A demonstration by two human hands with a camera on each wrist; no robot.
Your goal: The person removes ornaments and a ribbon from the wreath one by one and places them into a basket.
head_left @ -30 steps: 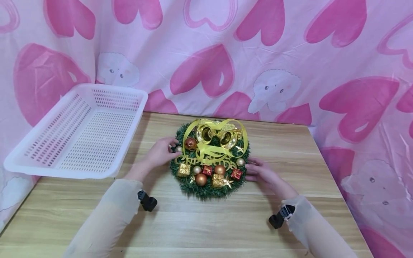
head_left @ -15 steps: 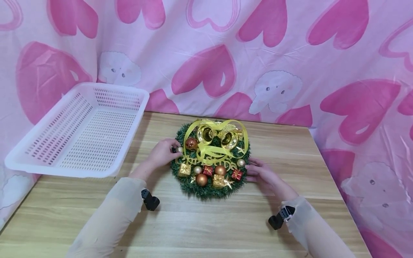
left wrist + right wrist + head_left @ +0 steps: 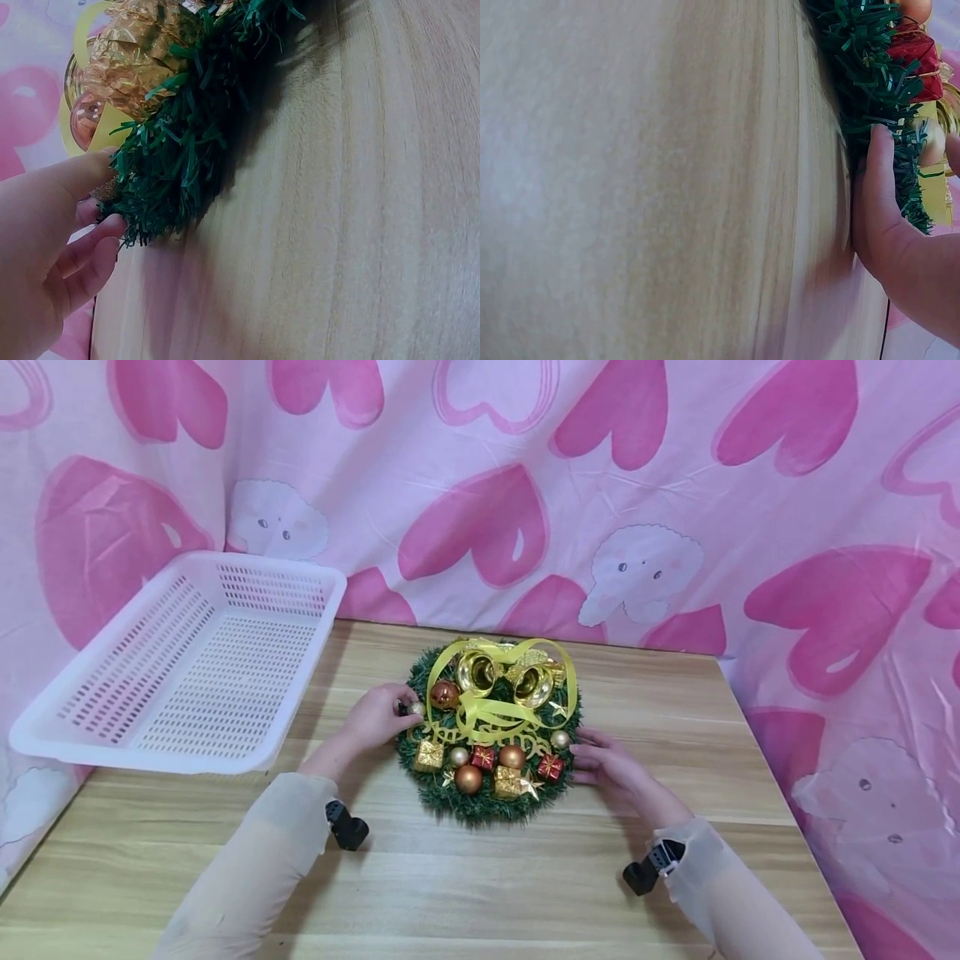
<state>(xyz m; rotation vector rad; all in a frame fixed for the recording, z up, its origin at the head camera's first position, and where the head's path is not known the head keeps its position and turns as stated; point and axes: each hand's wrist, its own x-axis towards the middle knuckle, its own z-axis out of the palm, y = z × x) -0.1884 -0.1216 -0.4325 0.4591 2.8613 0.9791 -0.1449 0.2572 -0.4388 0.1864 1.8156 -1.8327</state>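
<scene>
A green tinsel wreath (image 3: 480, 810) lies on the table, dressed with gold bells (image 3: 477, 672), a yellow ribbon (image 3: 480, 706), baubles (image 3: 468, 778), small wrapped gift boxes (image 3: 429, 755) and stars. My left hand (image 3: 375, 718) grips its left edge, thumb on top and fingers bent at the side beside a small glittery bauble (image 3: 417, 707). In the left wrist view, those fingertips (image 3: 112, 225) are right at the tinsel. On the opposite side, my right hand (image 3: 618, 772) rests with fairly straight fingers (image 3: 881, 169) along the wreath's outer edge, near a pale bauble (image 3: 931, 141).
A white plastic basket (image 3: 300, 710) with slotted sides stands at the left, its long side toward the wreath. Pink heart-patterned cloth (image 3: 480, 460) hangs behind and around the wooden table (image 3: 465, 893). The table's right edge runs beyond my right forearm.
My left forearm has shifted slightly to the right, and the left fingers sit closer about the wreath's edge. The right hand and the wreath hardly differ.
</scene>
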